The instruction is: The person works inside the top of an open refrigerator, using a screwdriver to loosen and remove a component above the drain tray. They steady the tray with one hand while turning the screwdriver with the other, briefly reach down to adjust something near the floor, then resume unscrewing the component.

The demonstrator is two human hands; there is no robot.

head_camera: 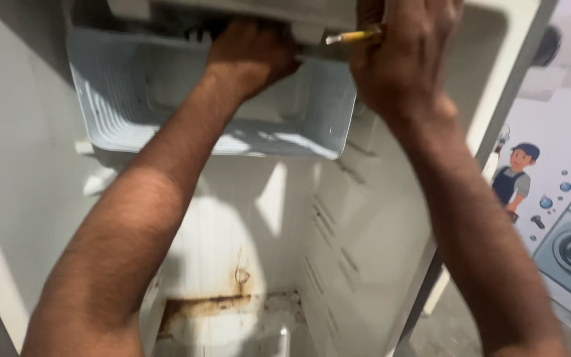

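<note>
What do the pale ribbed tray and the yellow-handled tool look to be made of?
Pale ribbed tray: seemingly moulded plastic, faintly translucent, matte, with ridged walls. Yellow-handled tool in the right hand: glossy yellow plastic handle, probably; the pale tip's material is unclear.

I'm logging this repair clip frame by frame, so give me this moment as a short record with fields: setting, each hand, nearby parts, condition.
setting: inside of an open, emptied white refrigerator cabinet, seen from above
left hand: reaches up under the housing at the top, above the tray; fingertips hidden
right hand: grip closed on a yellow-handled tool, probably a screwdriver, its tip pointing left
tray: pale ribbed plastic, hanging below the top housing
condition: brown rust stains on the cabinet floor
background: cartoon poster at right
</note>
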